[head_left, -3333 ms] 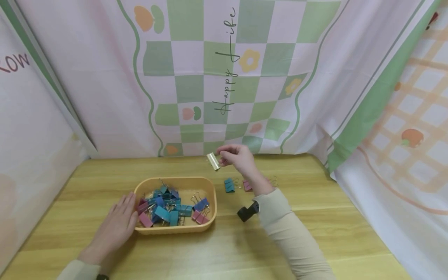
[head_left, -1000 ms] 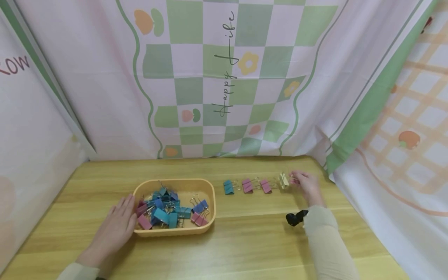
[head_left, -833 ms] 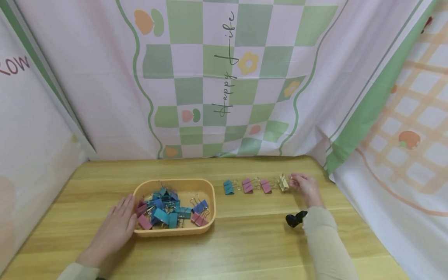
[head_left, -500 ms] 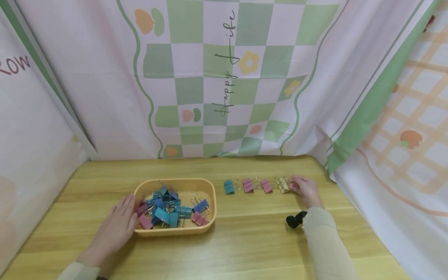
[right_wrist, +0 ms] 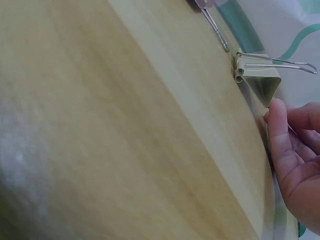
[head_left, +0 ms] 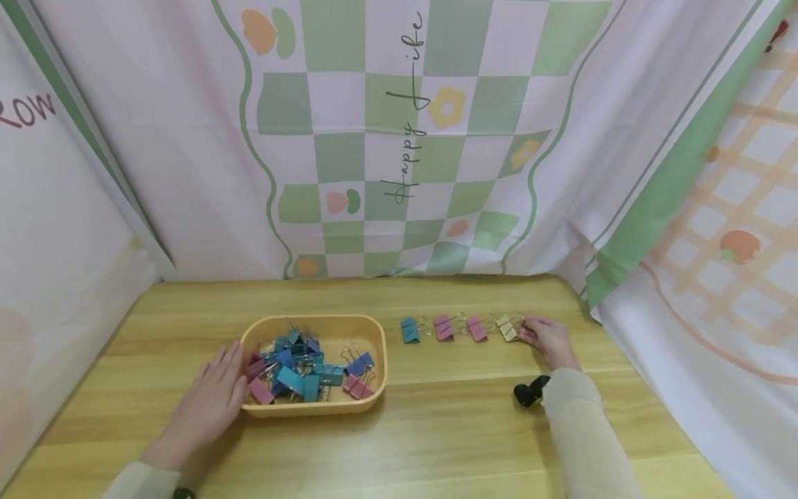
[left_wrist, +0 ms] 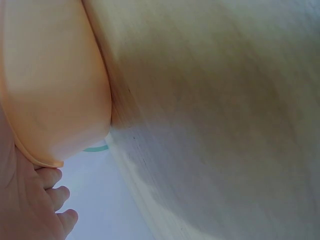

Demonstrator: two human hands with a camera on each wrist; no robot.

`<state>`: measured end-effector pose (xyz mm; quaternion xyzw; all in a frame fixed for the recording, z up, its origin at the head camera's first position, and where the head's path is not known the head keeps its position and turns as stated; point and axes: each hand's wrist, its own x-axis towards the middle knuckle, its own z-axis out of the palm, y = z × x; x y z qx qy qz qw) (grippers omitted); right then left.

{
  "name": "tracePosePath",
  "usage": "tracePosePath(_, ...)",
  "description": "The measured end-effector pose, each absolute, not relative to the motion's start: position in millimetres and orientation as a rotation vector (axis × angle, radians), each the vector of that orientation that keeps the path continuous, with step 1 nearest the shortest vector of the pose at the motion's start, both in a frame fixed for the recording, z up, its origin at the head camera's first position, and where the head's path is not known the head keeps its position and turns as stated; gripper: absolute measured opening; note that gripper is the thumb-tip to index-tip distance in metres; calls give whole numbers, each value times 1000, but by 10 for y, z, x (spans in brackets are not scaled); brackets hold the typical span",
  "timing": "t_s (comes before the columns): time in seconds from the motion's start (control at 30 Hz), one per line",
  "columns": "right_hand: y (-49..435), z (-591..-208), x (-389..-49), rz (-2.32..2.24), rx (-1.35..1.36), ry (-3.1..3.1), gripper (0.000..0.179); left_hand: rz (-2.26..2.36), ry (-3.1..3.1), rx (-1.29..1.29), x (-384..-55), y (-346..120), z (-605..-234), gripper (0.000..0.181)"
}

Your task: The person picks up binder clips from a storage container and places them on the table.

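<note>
Near the right end of a row of clips, a gold binder clip [head_left: 508, 328] sits on the table. My right hand [head_left: 550, 341] is at its right side. In the right wrist view, thumb and finger of that right hand [right_wrist: 300, 165] pinch at a lower corner of the gold clip [right_wrist: 262, 82], its wire handles standing free. A teal clip [head_left: 409, 330] and two pink clips [head_left: 444, 328] line up to its left. My left hand [head_left: 208, 398] rests with extended fingers against the left wall of a yellow tray [head_left: 312, 410]; the left wrist view shows fingertips at its rim.
Several teal, blue and pink binder clips [head_left: 291, 378] are heaped in the tray's left part, with a blue clip [head_left: 359, 364] and a pink one at its right. A printed curtain [head_left: 399, 208] hangs behind the wooden table [head_left: 436, 443].
My right hand has carried the gold clip from above the tray's right side to the row's right end and lowered it onto the table. The left hand has stayed at the tray.
</note>
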<state>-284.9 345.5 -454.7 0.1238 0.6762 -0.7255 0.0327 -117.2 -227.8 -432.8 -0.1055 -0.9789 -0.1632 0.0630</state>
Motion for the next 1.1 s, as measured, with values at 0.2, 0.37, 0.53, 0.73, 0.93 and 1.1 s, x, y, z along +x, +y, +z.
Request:
tracePosePath(0.2, 3494, -4534, -2861, -2240, 392, 2054, 43, -499, -2960, -312, -1181, -2269, -4319, 55)
tracePosePath(0.37, 3513, -4489, -2859, -2197, 388, 2098, 43, -487, -2961, -311, -1186, -2264, -4317, 55)
tracePosePath(0.53, 3543, -4377, -2857, -2068, 345, 2258, 45, -488, -2960, -313, -1185, -2259, -4309, 55)
tracePosePath(0.73, 3560, -4194, -2879, -2126, 282, 2349, 44, -493, -2958, -319, -1182, -2256, -4309, 55)
tracePosePath(0.93, 3420, -3958, -2888, -2247, 211, 2316, 43, -486, -2953, -315, -1177, -2262, -4314, 55)
tracePosePath(1.1, 3162, -3753, -2893, -2235, 71, 2348, 40, -494, -2943, -317, -1174, -2268, -4329, 55)
